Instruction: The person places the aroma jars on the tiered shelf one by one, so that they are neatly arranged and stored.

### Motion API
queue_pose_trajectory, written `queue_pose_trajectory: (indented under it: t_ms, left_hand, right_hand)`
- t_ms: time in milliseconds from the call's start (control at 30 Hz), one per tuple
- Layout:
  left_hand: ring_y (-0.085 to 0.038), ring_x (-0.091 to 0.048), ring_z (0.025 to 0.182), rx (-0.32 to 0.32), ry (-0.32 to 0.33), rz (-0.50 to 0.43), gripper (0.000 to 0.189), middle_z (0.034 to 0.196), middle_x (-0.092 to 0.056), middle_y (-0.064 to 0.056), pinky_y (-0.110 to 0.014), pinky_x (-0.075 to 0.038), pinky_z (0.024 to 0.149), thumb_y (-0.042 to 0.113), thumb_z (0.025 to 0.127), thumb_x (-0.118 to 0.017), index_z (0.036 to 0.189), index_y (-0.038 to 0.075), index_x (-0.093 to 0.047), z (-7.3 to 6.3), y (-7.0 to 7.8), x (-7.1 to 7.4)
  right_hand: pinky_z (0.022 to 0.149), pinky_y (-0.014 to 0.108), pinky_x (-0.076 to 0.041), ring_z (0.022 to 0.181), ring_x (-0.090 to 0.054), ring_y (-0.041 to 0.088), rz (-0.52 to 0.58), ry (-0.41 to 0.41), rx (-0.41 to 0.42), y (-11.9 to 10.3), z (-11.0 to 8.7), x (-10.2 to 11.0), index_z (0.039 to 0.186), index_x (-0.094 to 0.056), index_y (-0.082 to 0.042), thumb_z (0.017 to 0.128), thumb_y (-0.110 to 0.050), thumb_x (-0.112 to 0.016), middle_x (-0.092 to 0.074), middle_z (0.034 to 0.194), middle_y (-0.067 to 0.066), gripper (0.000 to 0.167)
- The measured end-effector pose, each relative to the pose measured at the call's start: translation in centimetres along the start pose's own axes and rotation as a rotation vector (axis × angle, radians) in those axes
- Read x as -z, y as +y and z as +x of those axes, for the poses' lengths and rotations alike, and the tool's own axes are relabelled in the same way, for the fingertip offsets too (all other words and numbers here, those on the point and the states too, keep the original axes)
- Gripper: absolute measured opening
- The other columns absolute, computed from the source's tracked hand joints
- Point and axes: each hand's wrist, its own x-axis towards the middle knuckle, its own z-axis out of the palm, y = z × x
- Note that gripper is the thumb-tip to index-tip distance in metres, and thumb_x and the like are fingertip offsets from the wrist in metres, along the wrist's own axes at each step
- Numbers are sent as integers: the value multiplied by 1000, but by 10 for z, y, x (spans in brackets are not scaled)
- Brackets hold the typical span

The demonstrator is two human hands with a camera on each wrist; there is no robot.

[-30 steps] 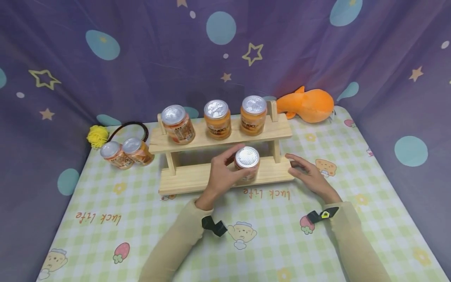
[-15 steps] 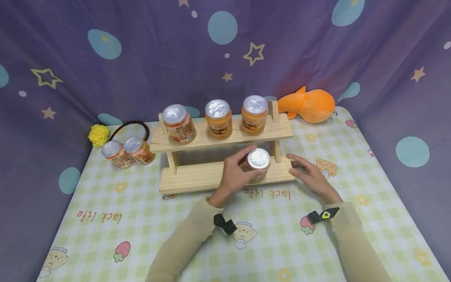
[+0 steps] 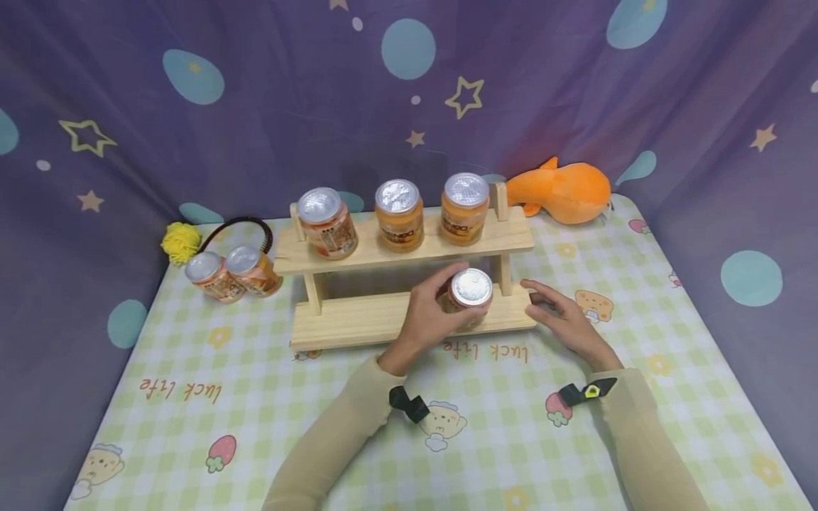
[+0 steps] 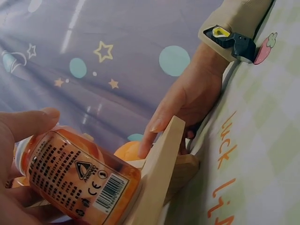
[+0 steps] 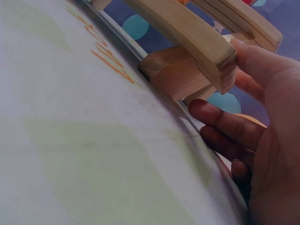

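Note:
My left hand (image 3: pixel 428 316) holds a jar (image 3: pixel 471 289) with a silver lid, thumb and fingers around its sides. The jar stands on the lower board (image 3: pixel 351 319) of a two-tier wooden shelf, right of its middle. In the left wrist view, the label and barcode of the orange jar (image 4: pixel 79 176) show, and its base meets the board. My right hand (image 3: pixel 565 319) is at the right end of that lower board, holding no jar. In the right wrist view, a fingertip of the right hand (image 5: pixel 276 108) touches the board's end (image 5: pixel 220 65), the other fingers loosely bent.
Three similar jars stand on the upper board (image 3: pixel 364 248): a left jar (image 3: pixel 329 223), a middle jar (image 3: pixel 399 216) and a right jar (image 3: pixel 464 209). Two more jars (image 3: pixel 255 271) lean left of the shelf, near a yellow pompom (image 3: pixel 181 243). An orange plush toy (image 3: pixel 569 191) lies behind right.
My left hand has moved the jar a short way to the right along the lower board, then stayed nearly still over the last half second. The right hand has kept its place.

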Motion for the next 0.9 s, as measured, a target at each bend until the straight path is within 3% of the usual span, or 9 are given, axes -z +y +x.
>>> queue_pose_trajectory:
  t_ms: [133,333,567,767,900]
  left_hand:
    - [-32,-62,125,1,-30,28,82,137,-62,-20,-41,-50,107,10,70,-90,141,-1,-51,0,1,4]
    - [-34,-60,127,-58,-6,52,82,136,-62,-20,-52,-47,109,11,67,-93,138,0,-54,0,5,13]
    - [-29,-57,133,-76,43,87,83,140,-62,-15,-38,-45,113,12,64,-94,137,1,-56,-6,16,32]
    - [-33,-60,129,-106,83,73,77,137,-62,-20,-41,-47,111,5,66,-92,134,-3,-57,-12,23,50]
    - [-36,-60,128,-160,98,50,74,135,-62,-24,-41,-47,111,-2,66,-90,133,-6,-57,-17,30,62]
  right_hand:
    - [92,13,-43,111,-55,-9,3,2,-6,0,0,0,150,-47,-21,102,-26,-58,-62,132,13,49]
    - [93,12,-42,111,-55,-9,3,3,3,0,-1,0,150,-47,-20,102,-25,-58,-63,131,14,49]
    - [94,12,-41,111,-55,-9,-5,2,4,-2,-1,1,151,-46,-22,103,-26,-57,-62,131,11,49]
    - [93,12,-41,110,-55,-9,-5,8,11,1,-1,1,150,-47,-20,102,-25,-57,-64,130,14,49]
    - [93,12,-42,110,-55,-9,-2,7,15,1,0,0,150,-47,-20,103,-24,-57,-64,129,14,49]
